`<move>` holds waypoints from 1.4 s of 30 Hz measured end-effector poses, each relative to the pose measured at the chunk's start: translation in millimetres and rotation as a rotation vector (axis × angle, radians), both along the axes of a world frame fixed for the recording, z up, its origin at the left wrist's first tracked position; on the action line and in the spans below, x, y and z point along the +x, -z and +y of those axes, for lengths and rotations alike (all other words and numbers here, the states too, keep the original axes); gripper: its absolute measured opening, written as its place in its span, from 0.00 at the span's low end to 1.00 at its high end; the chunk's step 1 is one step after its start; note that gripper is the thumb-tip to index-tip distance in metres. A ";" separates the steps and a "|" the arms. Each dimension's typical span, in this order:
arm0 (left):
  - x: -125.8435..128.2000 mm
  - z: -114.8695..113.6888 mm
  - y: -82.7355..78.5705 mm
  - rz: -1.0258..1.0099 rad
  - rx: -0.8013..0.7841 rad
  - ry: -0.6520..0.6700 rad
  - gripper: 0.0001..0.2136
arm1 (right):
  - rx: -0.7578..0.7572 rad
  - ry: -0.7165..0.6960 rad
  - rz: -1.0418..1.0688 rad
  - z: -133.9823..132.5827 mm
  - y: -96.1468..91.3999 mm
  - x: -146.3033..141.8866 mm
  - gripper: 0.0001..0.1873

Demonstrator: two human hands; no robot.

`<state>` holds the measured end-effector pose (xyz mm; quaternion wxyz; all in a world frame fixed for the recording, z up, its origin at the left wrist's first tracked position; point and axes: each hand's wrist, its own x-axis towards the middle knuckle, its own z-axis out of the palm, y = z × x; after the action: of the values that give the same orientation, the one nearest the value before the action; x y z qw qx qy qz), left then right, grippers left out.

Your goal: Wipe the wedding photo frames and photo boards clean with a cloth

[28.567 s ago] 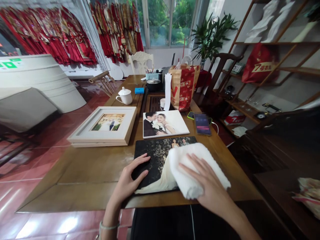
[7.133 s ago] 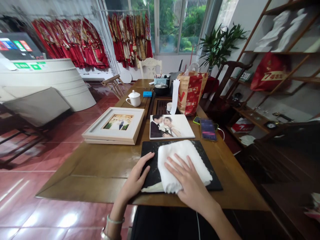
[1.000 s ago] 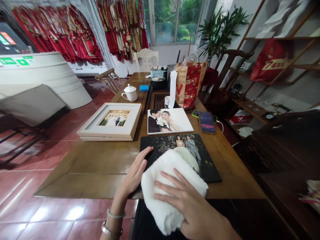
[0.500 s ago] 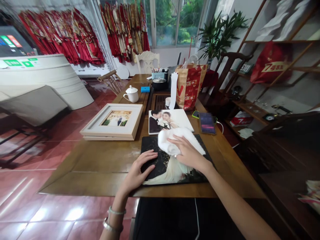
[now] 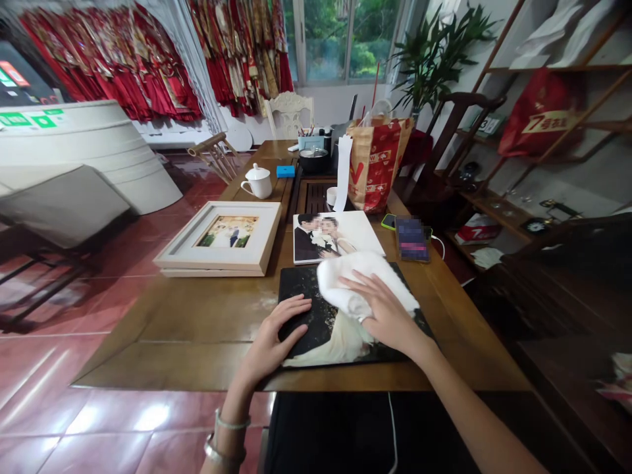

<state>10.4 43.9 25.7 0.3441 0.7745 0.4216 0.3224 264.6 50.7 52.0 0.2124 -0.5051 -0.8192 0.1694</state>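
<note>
A dark wedding photo panel (image 5: 316, 316) lies flat at the near edge of the wooden table (image 5: 197, 322). My left hand (image 5: 276, 332) rests open on the panel's left side, fingers flat, holding nothing. My right hand (image 5: 382, 309) presses a folded white towel (image 5: 355, 280) down onto the panel's upper middle, fingers spread over the cloth. The towel hides the upper part of the picture.
Just behind lies a white photo panel (image 5: 340, 234) and a cream picture frame (image 5: 217, 238) to its left. A phone (image 5: 412, 238) lies to the right. Farther back stand a white lidded cup (image 5: 259, 181), a red paper bag (image 5: 375, 161) and a tea tray (image 5: 313, 194).
A second ago the towel was at the panel's near edge, half off the table. My right hand pushed it up to the far part of the panel, then drew it slightly back. The left hand stayed.
</note>
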 end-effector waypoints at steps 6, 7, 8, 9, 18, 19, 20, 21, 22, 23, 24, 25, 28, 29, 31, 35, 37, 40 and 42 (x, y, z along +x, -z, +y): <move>0.3 -0.3 -1.2 0.008 0.003 -0.001 0.13 | 0.115 0.413 -0.134 0.4 13.4 18.7 0.34; 0.2 -0.7 -1.3 0.012 0.003 -0.003 0.13 | 0.115 0.419 -0.156 -0.3 13.4 12.9 0.33; 0.0 -1.2 -1.5 0.016 0.002 -0.006 0.14 | 0.110 0.397 -0.172 -2.6 12.5 5.2 0.33; -0.2 -1.9 -1.7 0.020 0.000 -0.009 0.15 | 0.101 0.350 -0.177 -6.5 10.7 -3.9 0.34; -3.2 -4.9 -6.6 0.031 -0.016 0.018 0.19 | -0.122 -0.217 -0.028 -81.7 -9.7 -37.5 0.44; -3.2 -4.5 -7.0 0.044 -0.016 0.024 0.18 | -0.145 -0.249 -0.015 -88.4 -10.2 -32.5 0.44; -3.1 -4.2 -7.2 0.056 -0.013 0.028 0.17 | -0.168 -0.270 -0.003 -94.0 -10.5 -26.6 0.44; -2.9 -3.9 -7.4 0.065 -0.011 0.029 0.16 | -0.188 -0.278 0.009 -98.6 -10.7 -20.2 0.45; -2.6 -3.6 -7.5 0.074 -0.010 0.024 0.16 | -0.205 -0.272 0.018 -102.1 -10.9 -13.4 0.46; -2.2 -3.5 -7.6 0.080 -0.008 0.017 0.15 | -0.217 -0.254 0.023 -104.4 -11.2 -6.2 0.46; -1.8 -3.4 -7.6 0.087 -0.006 0.009 0.15 | -0.221 -0.225 0.025 -105.4 -11.5 1.3 0.46; -1.4 -3.3 -7.6 0.092 -0.004 0.005 0.14 | -0.221 -0.191 0.022 -104.8 -11.7 9.2 0.46; -0.7 -3.0 -7.0 0.096 0.000 0.010 0.12 | -0.194 -0.081 0.015 -93.0 -9.8 35.5 0.44; -0.5 -2.8 -6.7 0.095 0.001 0.013 0.12 | -0.176 -0.045 0.017 -85.7 -8.0 44.4 0.44; -0.4 -2.4 -6.0 0.091 0.004 0.012 0.12 | -0.133 0.030 0.019 -67.6 -2.8 59.6 0.43; -0.2 -2.3 -5.8 0.078 0.015 0.012 0.12 | -0.040 0.205 -0.030 -34.9 6.1 61.8 0.41; 0.0 -2.5 -6.2 0.075 0.017 0.011 0.12 | 0.007 0.247 -0.074 -30.8 6.0 44.6 0.39; 0.0 -2.4 -6.3 0.071 0.015 0.006 0.12 | 0.014 0.122 -0.100 -45.7 -1.0 8.1 0.43; -0.3 -1.8 -5.5 0.063 0.017 0.004 0.12 | -0.042 -0.048 -0.069 -64.5 -7.9 -11.6 0.45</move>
<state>10.2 42.1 31.1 0.3247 0.7880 0.4278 0.3010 253.1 -13.8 59.9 0.1693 -0.4954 -0.8341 0.1740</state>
